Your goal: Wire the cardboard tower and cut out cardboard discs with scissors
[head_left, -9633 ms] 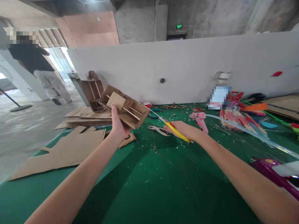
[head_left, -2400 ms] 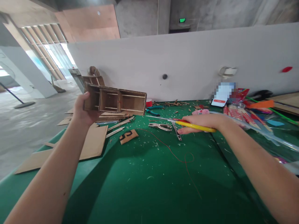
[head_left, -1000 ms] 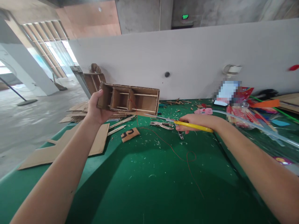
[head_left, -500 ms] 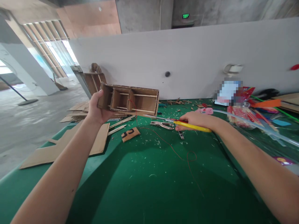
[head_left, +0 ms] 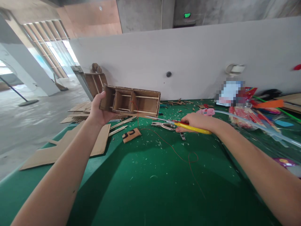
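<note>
My left hand [head_left: 100, 108] is closed around the left end of a small open cardboard box [head_left: 147, 105], tilted up above the table. Dividers split the box into three compartments, with thin wooden sticks running across. A red thread [head_left: 138, 117] hangs from its middle and trails over the green tabletop. At the right, my right hand [head_left: 191, 121] grips a yellow-handled tool [head_left: 198, 128] with a long thin metal front; its exact kind is unclear. That metal tip lies near the box's lower right corner; contact cannot be told. Silver pliers-like tool [head_left: 164, 126] lies beside this hand.
Flat cardboard pieces [head_left: 39, 157] and wooden sticks [head_left: 123, 122] lie at left. A printed cardboard scrap [head_left: 131, 135] sits mid-table. Plastic packets [head_left: 242, 117] and a clear tube [head_left: 263, 127] crowd the right. A white wall panel [head_left: 141, 62] stands behind the table.
The box in my left hand has shifted very slightly to the right. My right hand and the yellow-handled tool have hardly moved.
</note>
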A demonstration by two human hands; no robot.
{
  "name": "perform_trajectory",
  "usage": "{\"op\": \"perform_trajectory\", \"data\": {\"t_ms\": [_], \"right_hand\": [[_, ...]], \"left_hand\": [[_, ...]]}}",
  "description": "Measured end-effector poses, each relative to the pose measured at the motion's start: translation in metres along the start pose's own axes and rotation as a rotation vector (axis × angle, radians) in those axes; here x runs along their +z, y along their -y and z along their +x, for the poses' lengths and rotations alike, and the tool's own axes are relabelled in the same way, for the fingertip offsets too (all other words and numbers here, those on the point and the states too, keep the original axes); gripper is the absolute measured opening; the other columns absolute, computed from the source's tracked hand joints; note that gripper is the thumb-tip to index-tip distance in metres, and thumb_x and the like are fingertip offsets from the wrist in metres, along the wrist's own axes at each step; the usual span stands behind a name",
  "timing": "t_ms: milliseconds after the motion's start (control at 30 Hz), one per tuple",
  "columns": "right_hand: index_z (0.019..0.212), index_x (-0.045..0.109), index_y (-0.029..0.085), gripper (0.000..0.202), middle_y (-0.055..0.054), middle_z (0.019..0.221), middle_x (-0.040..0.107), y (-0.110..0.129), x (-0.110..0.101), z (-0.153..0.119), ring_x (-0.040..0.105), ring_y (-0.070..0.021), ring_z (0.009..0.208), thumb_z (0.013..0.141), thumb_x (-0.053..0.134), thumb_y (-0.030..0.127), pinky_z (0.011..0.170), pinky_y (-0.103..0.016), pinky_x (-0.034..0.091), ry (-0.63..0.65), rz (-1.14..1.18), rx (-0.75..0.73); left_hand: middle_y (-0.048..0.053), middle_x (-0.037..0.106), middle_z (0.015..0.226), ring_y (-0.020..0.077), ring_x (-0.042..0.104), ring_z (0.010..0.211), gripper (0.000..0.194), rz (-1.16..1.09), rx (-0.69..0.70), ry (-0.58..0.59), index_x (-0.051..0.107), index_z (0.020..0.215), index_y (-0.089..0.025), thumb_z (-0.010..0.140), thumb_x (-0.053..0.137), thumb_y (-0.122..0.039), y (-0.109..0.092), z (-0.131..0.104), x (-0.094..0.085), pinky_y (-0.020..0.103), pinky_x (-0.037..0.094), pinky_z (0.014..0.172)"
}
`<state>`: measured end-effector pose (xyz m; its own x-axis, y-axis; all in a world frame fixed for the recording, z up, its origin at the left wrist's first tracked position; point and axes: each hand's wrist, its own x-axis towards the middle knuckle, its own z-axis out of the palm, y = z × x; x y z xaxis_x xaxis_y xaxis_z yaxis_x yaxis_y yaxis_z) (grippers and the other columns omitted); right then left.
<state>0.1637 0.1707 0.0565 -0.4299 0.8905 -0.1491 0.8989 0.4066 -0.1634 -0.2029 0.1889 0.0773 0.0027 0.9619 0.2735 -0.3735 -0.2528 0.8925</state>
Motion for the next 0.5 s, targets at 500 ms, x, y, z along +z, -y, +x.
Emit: {"op": "perform_trajectory", "data": {"t_ms": [500], "right_hand": [[0.067, 0.064, 0.022, 0.052, -0.002, 0.059, 0.06, 0.0, 0.015, 0.008, 0.05, -0.0149, 0.05, 0.071, 0.054, 0.072, 0.046, -0.028, 0.03, 0.013, 0.062, -0.042]], "left_hand": [[0.006, 0.071, 0.095, 0.0237, 0.065, 0.086, 0.031, -0.067, 0.016, -0.041, 0.064, 0.096, -0.018, 0.075, 0.055, -0.039, 0.001, 0.001, 0.003, 0.041, 0.056, 0.077]]}}
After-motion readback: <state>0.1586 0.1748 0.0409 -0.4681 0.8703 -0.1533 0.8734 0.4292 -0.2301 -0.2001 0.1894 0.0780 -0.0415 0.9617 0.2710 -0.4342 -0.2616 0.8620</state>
